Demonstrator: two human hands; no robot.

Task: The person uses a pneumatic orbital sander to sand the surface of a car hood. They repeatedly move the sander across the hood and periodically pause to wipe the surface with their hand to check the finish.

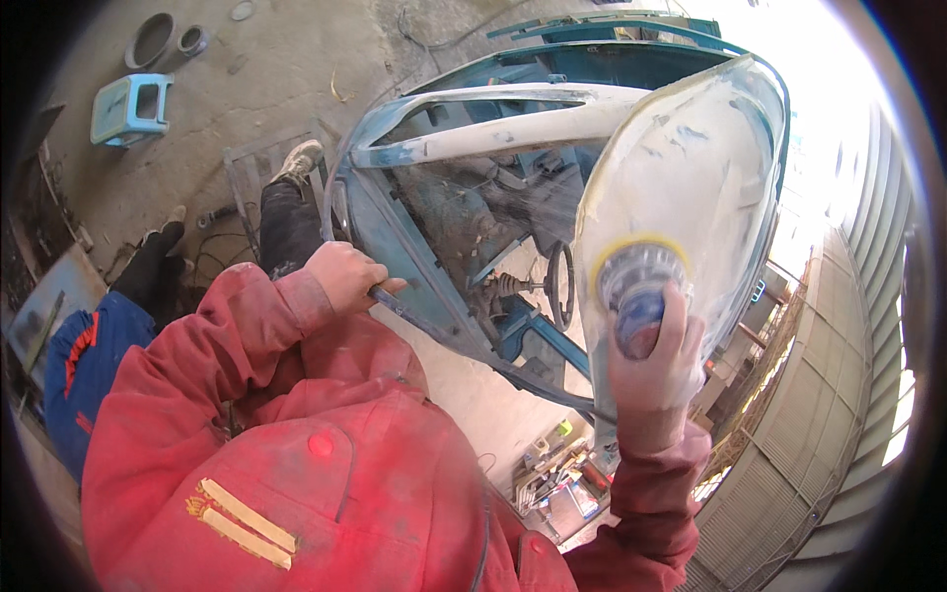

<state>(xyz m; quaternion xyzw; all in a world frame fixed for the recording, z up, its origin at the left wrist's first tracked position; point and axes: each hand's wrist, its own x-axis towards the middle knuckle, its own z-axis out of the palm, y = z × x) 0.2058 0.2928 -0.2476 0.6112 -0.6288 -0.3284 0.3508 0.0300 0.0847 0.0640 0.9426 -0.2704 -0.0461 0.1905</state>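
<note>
My right hand is wrapped round a round power sander with a yellow-edged pad. The sander's pad lies against the roof panel of a vehicle cab, which is coated in whitish filler with bluish patches. My left hand is closed round the dark edge of the blue cab frame. Through the frame's opening a black steering wheel shows. A whitish, sanded pillar runs along the far side of that opening.
A light-blue plastic stool stands at the far left, beside a grey basin. Another person in blue clothing is close on my left. Tools and boxes lie below the cab. Corrugated metal wall rises at right.
</note>
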